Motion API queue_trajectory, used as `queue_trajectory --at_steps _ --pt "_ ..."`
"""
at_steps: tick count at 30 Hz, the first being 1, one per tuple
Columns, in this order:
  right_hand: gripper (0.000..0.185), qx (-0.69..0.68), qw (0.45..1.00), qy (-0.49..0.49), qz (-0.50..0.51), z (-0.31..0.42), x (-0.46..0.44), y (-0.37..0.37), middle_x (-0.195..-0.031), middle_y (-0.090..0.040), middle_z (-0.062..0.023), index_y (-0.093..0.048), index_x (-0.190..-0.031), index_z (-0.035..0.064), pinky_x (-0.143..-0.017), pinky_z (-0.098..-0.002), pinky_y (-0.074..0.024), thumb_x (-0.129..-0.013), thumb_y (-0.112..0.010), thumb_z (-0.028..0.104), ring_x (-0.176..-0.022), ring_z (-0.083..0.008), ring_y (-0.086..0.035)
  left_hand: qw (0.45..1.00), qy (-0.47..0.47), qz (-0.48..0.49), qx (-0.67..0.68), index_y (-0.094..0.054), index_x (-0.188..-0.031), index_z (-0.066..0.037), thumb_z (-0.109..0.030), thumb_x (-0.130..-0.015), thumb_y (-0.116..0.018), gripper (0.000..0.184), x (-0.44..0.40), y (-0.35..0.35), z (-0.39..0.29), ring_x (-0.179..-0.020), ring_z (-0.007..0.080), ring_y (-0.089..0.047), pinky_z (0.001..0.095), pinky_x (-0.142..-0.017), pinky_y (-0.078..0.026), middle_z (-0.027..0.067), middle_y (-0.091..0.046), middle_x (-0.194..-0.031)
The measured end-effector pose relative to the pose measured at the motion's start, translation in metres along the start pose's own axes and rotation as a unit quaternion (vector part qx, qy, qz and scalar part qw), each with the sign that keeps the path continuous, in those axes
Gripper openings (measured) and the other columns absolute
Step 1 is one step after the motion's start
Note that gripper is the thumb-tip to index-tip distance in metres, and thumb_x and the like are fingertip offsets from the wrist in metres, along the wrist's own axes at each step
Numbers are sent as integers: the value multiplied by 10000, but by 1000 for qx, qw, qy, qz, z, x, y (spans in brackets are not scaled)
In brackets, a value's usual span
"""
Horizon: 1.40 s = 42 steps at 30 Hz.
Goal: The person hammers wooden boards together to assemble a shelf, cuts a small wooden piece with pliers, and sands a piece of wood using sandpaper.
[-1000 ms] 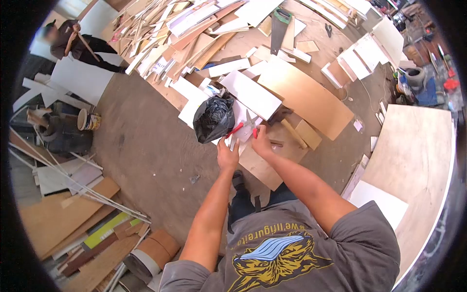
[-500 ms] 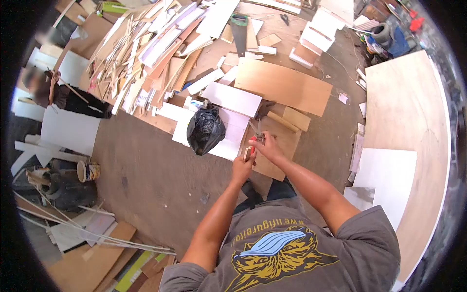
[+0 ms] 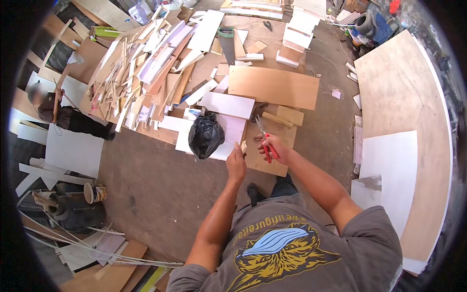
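My right hand (image 3: 274,146) is closed around a pair of red-handled snips (image 3: 266,141), their metal jaws pointing up and away from me, slightly parted. A small pale wooden piece (image 3: 243,146) is pinched in my left hand (image 3: 237,163), a short way left of the snips. Below both hands lies a brown board (image 3: 272,163). Just left of my left hand, an open black plastic bag (image 3: 206,135) rests on white boards (image 3: 226,121).
A large pile of wood strips (image 3: 146,68) spreads at the back left, with a handsaw (image 3: 226,46) beside it. A person (image 3: 63,114) is at the far left. Big panels (image 3: 389,87) lean at right. A bucket (image 3: 95,192) stands on the floor at left.
My hands have moved apart. The snips have come away from the wooden piece in my left hand, and their red handles now show fully. The view has shifted slightly.
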State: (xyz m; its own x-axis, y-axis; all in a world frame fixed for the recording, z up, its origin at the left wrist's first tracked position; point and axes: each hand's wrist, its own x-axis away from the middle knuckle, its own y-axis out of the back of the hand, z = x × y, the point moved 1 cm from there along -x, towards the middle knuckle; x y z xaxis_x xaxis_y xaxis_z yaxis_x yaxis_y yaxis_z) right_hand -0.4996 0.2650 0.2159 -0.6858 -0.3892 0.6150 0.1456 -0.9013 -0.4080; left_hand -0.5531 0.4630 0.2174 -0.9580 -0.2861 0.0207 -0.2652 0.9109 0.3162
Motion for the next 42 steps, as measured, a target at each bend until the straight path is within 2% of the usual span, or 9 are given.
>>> queue_trajectory --at_steps 3,8,11,14,20,24,29,35,42 --pt "659 148 984 94 3 -6 23 -14 -1108 -622 -73 -512 -1485 92 -783 -336 -558 -874 -731 207 -982 -189 -631 996 -26 -18 -87 -680 -873 14 -474 -1155 -375 640 -5 9 -5 -660 385 -621 493 -639 -450 215 -630 -705" --pt "708 389 845 356 -86 -12 60 -43 -1120 -652 -130 -482 -1484 48 -874 -409 -561 -860 -767 222 -964 -302 -685 988 -55 -65 -128 -660 -821 -4 -456 -1149 -384 622 -7 16 -17 -661 476 -604 532 -622 -440 246 -624 -703" --pt "651 429 858 264 -96 9 90 -56 -1095 -696 -176 -522 -1400 50 -898 -450 -568 -827 -793 199 -993 -346 -716 984 -74 -75 -143 -637 -781 -13 -434 -1147 -392 609 -5 16 -18 -636 475 -595 536 -603 -432 240 -609 -677" --pt "548 465 812 320 -147 -5 84 -53 -1000 -694 -194 -562 -1303 43 -852 -440 -556 -799 -762 125 -928 -367 -700 981 -98 -85 -146 -608 -749 -19 -399 -1145 -408 584 -4 15 -21 -618 464 -584 533 -592 -424 233 -592 -661" --pt "517 492 814 271 -148 1 101 -61 -1019 -706 -213 -571 -1280 44 -861 -474 -564 -798 -730 146 -975 -394 -716 975 -145 -80 -150 -596 -742 -32 -349 -1140 -430 535 -4 9 -17 -632 450 -591 523 -590 -431 215 -595 -681" --pt "528 497 819 251 -139 4 107 -64 -1109 -727 -251 -551 -1314 65 -878 -556 -558 -827 -717 185 -1032 -479 -700 966 -185 -80 -160 -602 -749 -36 -337 -1142 -429 525 -3 5 -13 -643 443 -602 515 -592 -440 209 -608 -697" --pt "469 492 811 277 -154 -4 110 -65 -1045 -712 -249 -565 -1247 46 -875 -537 -555 -804 -693 134 -1019 -470 -693 971 -180 -58 -145 -586 -742 -33 -334 -1145 -425 528 2 5 -17 -626 437 -592 509 -582 -429 209 -586 -678" --pt "380 549 784 245 -154 -15 95 -55 -958 -718 -320 -579 -1218 38 -845 -618 -542 -894 -659 222 -965 -534 -695 970 -182 -69 -149 -577 -740 -22 -337 -1146 -426 536 4 1 -9 -594 442 -573 515 -566 -415 214 -572 -656" --pt "362 545 791 243 -136 -26 76 -38 -992 -712 -283 -609 -1191 35 -789 -581 -551 -863 -675 175 -922 -520 -687 971 -151 -77 -169 -574 -745 -7 -387 -1141 -441 565 9 2 -2 -582 438 -584 520 -579 -430 232 -561 -653"
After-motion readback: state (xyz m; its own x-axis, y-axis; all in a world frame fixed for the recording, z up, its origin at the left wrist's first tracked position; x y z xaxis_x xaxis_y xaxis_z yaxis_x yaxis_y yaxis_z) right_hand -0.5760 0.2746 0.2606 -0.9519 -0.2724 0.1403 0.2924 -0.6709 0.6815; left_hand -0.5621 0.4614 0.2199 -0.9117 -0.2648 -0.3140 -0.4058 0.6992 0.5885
